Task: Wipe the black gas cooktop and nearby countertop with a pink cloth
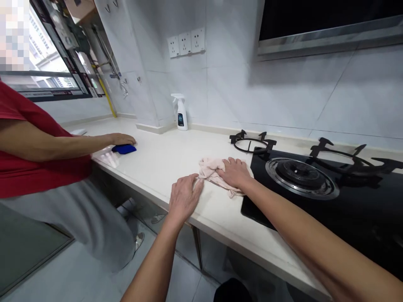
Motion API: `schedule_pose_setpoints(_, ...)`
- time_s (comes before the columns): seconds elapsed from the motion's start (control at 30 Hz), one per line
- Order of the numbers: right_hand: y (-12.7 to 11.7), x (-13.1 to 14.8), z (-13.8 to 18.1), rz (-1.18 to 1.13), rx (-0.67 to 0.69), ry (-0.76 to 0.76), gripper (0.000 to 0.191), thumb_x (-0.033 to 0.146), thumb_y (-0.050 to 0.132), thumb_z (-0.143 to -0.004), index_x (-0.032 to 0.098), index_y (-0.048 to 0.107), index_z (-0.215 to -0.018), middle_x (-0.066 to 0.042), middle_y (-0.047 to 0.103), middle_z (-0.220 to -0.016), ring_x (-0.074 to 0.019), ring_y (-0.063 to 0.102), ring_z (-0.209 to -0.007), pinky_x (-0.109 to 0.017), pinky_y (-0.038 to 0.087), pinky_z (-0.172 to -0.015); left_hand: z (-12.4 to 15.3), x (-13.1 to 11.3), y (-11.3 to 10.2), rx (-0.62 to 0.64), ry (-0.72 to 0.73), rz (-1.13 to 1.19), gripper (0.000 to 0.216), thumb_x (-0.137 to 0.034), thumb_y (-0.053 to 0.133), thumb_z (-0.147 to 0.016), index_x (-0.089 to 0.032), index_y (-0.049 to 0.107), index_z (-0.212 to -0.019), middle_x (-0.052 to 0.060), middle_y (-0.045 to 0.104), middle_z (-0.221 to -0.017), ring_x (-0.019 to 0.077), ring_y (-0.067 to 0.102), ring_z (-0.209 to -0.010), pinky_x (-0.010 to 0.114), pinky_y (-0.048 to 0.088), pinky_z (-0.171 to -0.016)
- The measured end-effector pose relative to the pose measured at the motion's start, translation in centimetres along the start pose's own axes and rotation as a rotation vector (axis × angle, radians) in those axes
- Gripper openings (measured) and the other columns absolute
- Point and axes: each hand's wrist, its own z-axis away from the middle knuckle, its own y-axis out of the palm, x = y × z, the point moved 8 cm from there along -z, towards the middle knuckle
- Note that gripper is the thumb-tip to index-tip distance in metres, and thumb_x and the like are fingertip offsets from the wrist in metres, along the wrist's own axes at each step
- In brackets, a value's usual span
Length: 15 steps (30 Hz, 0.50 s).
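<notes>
My right hand (pixel 233 172) lies flat, fingers spread, on a crumpled pale pink cloth (pixel 210 170) on the white countertop (pixel 163 159), just left of the black gas hob (pixel 346 209). Beside the cloth, my left hand (pixel 184 197) rests palm down on the counter near its front edge, fingers stretched out and its fingertips close to the cloth's left end. It holds nothing.
A person in a red top stands at the left, one hand (pixel 121 139) on a blue cloth (pixel 124 149) on the counter. A white spray bottle (pixel 181 112) stands by the tiled wall. A loose pan support (pixel 252 142) lies beside the hob's burner (pixel 299 176).
</notes>
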Motion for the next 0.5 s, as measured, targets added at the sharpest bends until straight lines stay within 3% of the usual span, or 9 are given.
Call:
schedule_pose_setpoints(0.2,0.2,3.5,4.9,-0.053,0.106,-0.121,0.078,0.067,0.031,-0.099,0.019,0.032,-0.16,-0.015,0.026,-0.167,-0.0436,0.02,-0.151,-0.058,0.013,-0.121,0.1,-0.6,-0.5,-0.034,0.025,-0.012,0.038,-0.048,0.046,-0.104,-0.026,0.064,-0.129,0.01,0.062,-0.139,0.0296,0.06,-0.125,0.051,0.044,-0.108)
schedule_pose_setpoints(0.3,-0.2,4.0,7.5,-0.097,0.191,-0.217,0.083,0.072,0.032,-0.098,0.022,0.026,-0.164,-0.013,0.019,-0.17,-0.0402,0.014,-0.155,-0.055,0.013,-0.124,0.3,-0.6,-0.8,-0.065,0.058,0.013,0.041,-0.049,0.048,-0.102,-0.025,0.064,-0.131,0.013,0.052,-0.15,0.0317,0.056,-0.132,0.055,0.044,-0.109)
schedule_pose_setpoints(0.43,-2.1,1.8,12.8,-0.114,0.205,-0.31,0.075,0.067,0.035,-0.101,0.026,0.027,-0.163,-0.011,0.01,-0.172,-0.033,0.007,-0.158,-0.051,0.012,-0.126,0.9,-1.7,-1.6,-0.159,0.218,0.026,0.038,-0.044,0.051,-0.1,-0.024,0.066,-0.127,0.014,0.046,-0.156,0.0319,0.047,-0.142,0.053,0.042,-0.112)
schedule_pose_setpoints(0.5,-3.3,-0.6,16.4,-0.088,0.17,-0.319,0.071,0.063,0.037,-0.102,0.027,0.031,-0.162,-0.009,0.011,-0.172,-0.0328,0.002,-0.158,-0.054,0.007,-0.127,1.0,-2.7,-1.5,-0.124,0.28,0.029,0.037,-0.043,0.051,-0.099,-0.025,0.067,-0.127,0.012,0.047,-0.157,0.0305,0.044,-0.144,0.051,0.04,-0.114)
